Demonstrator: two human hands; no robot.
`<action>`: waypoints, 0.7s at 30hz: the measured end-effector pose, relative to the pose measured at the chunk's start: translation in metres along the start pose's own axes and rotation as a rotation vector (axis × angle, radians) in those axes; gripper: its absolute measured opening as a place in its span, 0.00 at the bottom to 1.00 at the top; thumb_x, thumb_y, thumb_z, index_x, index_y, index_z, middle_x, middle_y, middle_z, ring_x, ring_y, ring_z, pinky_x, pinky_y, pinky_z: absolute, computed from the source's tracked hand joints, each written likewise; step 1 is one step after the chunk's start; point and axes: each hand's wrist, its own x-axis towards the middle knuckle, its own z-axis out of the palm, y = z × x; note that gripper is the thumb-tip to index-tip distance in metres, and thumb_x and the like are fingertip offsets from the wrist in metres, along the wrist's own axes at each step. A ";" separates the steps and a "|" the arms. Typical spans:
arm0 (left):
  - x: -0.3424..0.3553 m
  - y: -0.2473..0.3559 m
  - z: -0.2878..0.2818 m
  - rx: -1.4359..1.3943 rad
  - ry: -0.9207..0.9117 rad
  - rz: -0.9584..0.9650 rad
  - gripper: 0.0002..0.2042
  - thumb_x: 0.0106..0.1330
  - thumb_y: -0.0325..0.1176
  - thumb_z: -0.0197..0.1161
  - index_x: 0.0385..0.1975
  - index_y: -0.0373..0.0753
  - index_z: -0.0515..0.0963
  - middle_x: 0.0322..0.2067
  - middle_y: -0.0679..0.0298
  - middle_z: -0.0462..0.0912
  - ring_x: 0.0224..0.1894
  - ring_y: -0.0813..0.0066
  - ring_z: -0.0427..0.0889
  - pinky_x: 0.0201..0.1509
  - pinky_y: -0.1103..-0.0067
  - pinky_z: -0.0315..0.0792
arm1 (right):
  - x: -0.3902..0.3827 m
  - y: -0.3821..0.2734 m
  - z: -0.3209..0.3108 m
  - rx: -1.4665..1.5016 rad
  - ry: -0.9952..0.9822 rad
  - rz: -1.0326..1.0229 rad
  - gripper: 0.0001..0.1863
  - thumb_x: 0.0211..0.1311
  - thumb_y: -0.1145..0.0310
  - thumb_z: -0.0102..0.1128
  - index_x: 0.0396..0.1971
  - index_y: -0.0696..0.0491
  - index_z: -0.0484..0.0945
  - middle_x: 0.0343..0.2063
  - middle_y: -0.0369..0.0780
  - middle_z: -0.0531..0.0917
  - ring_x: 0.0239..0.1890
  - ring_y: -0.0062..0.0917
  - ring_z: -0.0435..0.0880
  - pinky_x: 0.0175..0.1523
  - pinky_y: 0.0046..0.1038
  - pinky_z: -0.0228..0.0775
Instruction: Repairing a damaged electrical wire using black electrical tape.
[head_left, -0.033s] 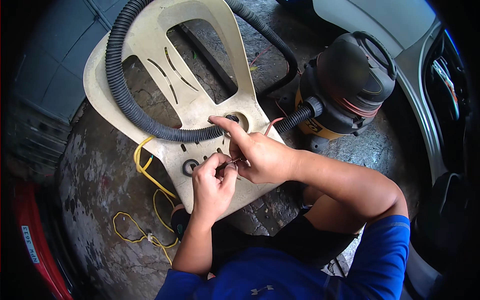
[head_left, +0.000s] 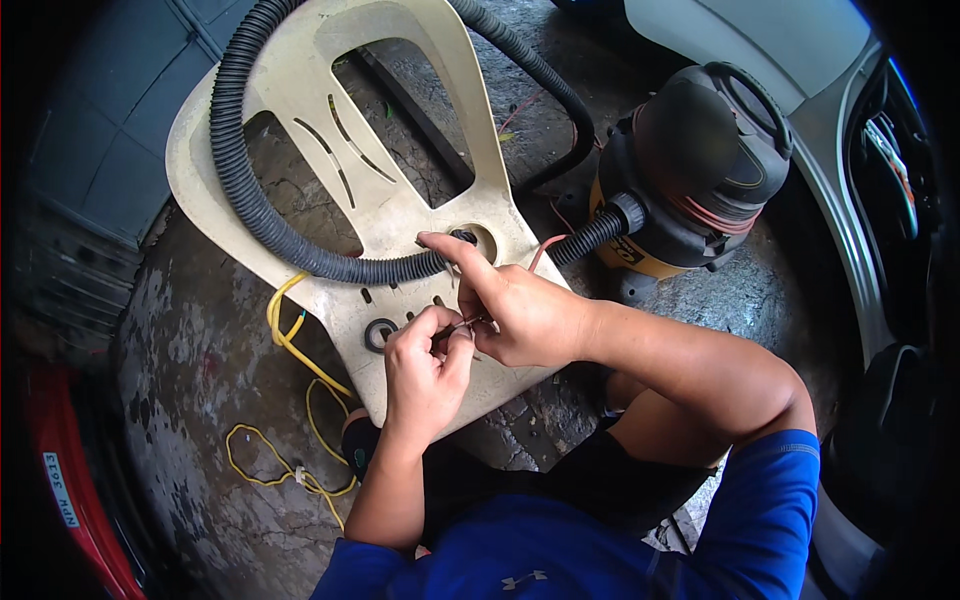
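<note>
My left hand (head_left: 425, 370) is closed, its thumb and fingers pinching a thin dark wire-like piece (head_left: 465, 324). Meeting it at the fingertips, my right hand (head_left: 535, 315) pinches the same piece with its index finger stretched out; its exact kind is too small to tell. Both hands are above the seat of a cream plastic chair (head_left: 340, 25). A black ring (head_left: 380, 335) lies on the seat beside my left hand. The end of a black ribbed hose (head_left: 240, 170) rests just beyond my fingers. An orange cord (head_left: 546, 250) shows past my right hand, partly hidden by it.
To the right stands a black and yellow shop vacuum (head_left: 690, 165) with a hose at its side port. A yellow cord (head_left: 262, 482) trails over the stained floor at left. Car bodies border the right and lower left; a grey gate (head_left: 110, 120) is at upper left.
</note>
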 end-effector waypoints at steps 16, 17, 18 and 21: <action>0.003 -0.021 0.006 -0.136 0.011 0.103 0.02 0.71 0.21 0.61 0.37 0.31 0.76 0.37 0.61 0.82 0.34 0.81 0.76 0.40 0.80 0.73 | 0.001 0.004 -0.010 0.006 -0.065 0.094 0.60 0.56 0.81 0.67 0.82 0.54 0.35 0.27 0.50 0.88 0.33 0.46 0.90 0.41 0.42 0.79; 0.002 -0.020 0.007 -0.268 -0.013 0.087 0.02 0.72 0.21 0.61 0.37 0.32 0.76 0.37 0.62 0.81 0.34 0.82 0.75 0.40 0.81 0.73 | 0.001 0.004 -0.012 -0.001 -0.085 0.108 0.60 0.56 0.80 0.66 0.82 0.55 0.34 0.27 0.50 0.88 0.34 0.47 0.90 0.42 0.42 0.80; 0.001 -0.018 0.008 -0.400 -0.037 0.070 0.02 0.73 0.22 0.61 0.37 0.33 0.75 0.38 0.63 0.81 0.34 0.83 0.74 0.40 0.82 0.72 | 0.000 0.003 -0.013 -0.009 -0.104 0.121 0.60 0.57 0.79 0.66 0.82 0.55 0.33 0.27 0.50 0.88 0.34 0.47 0.91 0.43 0.41 0.80; -0.002 -0.012 0.008 -0.552 -0.047 0.040 0.02 0.75 0.23 0.61 0.38 0.34 0.75 0.36 0.67 0.79 0.33 0.86 0.74 0.39 0.84 0.72 | -0.001 -0.001 -0.016 -0.098 -0.149 0.212 0.59 0.57 0.78 0.66 0.82 0.55 0.35 0.27 0.49 0.89 0.34 0.47 0.91 0.44 0.40 0.81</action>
